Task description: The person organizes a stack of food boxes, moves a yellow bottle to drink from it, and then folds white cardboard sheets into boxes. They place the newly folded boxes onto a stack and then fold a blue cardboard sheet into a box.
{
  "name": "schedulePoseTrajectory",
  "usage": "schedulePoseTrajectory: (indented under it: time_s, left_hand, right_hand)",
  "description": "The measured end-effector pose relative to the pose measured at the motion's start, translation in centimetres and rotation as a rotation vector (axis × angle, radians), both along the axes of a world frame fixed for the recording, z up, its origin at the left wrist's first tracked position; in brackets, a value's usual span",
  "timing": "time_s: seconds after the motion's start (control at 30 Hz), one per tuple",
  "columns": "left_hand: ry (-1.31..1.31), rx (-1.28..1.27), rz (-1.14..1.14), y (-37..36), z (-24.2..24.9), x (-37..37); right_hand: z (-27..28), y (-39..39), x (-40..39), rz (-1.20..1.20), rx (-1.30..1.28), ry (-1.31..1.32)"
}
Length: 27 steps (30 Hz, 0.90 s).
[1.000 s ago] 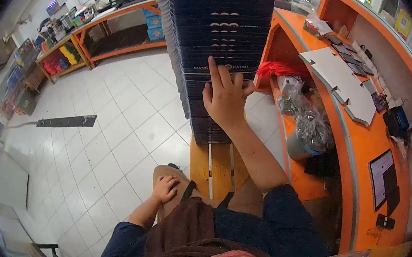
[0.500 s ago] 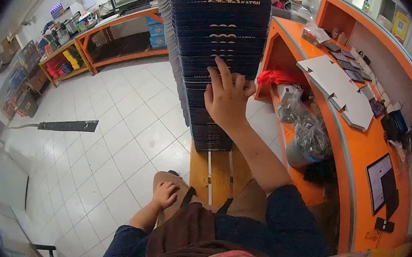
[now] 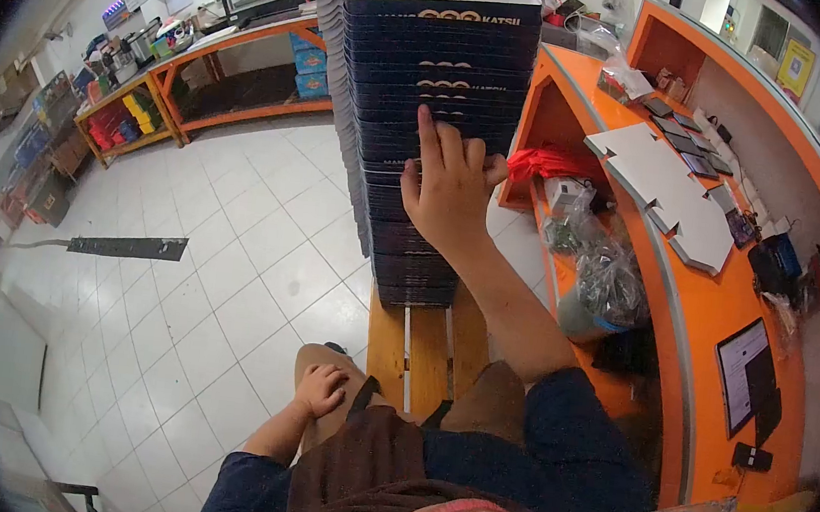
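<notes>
A tall stack of dark blue cardboard food boxes (image 3: 427, 98) with white inner sides rises in front of me, "KATSU" lettering along their edges. It stands on a slatted wooden bench (image 3: 424, 358) between my legs. My right hand (image 3: 447, 185) is against the stack's near face about halfway up. Its index finger points upward along the box edges, the thumb is apart, and the other fingers are partly curled; no box is held in them. My left hand (image 3: 322, 391) lies with loosely spread fingers on my left thigh.
To the right, an orange counter (image 3: 654, 312) carries flat white cardboard pieces (image 3: 661, 193), a tablet (image 3: 745, 376) and a phone (image 3: 753, 457). Beneath it are plastic bags (image 3: 612, 282) and a red bag (image 3: 544, 165). An orange-framed workbench (image 3: 234, 123) stands at the back left.
The view has shifted slightly, so the stack and bench sit a little lower. The right hand's index finger now reaches straighter up the box edges; the left hand stays on the thigh.
</notes>
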<state>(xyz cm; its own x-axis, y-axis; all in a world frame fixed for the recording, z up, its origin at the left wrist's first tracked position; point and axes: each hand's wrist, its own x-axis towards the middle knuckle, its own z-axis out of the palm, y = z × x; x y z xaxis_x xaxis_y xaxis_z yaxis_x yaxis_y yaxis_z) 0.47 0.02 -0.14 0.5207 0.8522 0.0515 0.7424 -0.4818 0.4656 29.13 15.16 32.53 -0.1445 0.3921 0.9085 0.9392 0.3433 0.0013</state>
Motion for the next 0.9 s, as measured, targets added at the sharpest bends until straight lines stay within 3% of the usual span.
schedulePoseTrajectory:
  time_s: [0.13, 0.3, 0.43, 0.53, 0.77, 0.9]
  left_hand:
    - [-0.115, 0.105, 0.149, 4.3, -1.8, 3.0]
    - [-0.472, 0.953, 0.183, 12.1, 19.8, 14.7]
    - [-0.471, 1.121, 0.307, 15.2, 31.8, 16.3]
    - [-0.284, 1.156, 0.291, 16.8, 33.6, 16.3]
    - [-0.301, 1.180, 0.325, 17.3, 34.3, 16.7]
    - [-0.286, 1.188, 0.320, 17.5, 34.4, 16.7]
  right_hand:
    - [0.7, 0.2, 0.0, 0.004, 0.010, -0.005]
    - [1.7, 0.4, 0.3, 0.044, 0.014, 0.040]
    - [3.1, 0.6, 1.4, 0.057, 0.018, -0.025]
    - [4.2, 1.1, 2.4, 0.090, 0.023, -0.106]
    - [8.7, 2.2, 3.0, 0.159, 0.207, -0.378]
    - [12.8, 2.9, 2.6, 0.151, 0.169, -0.453]
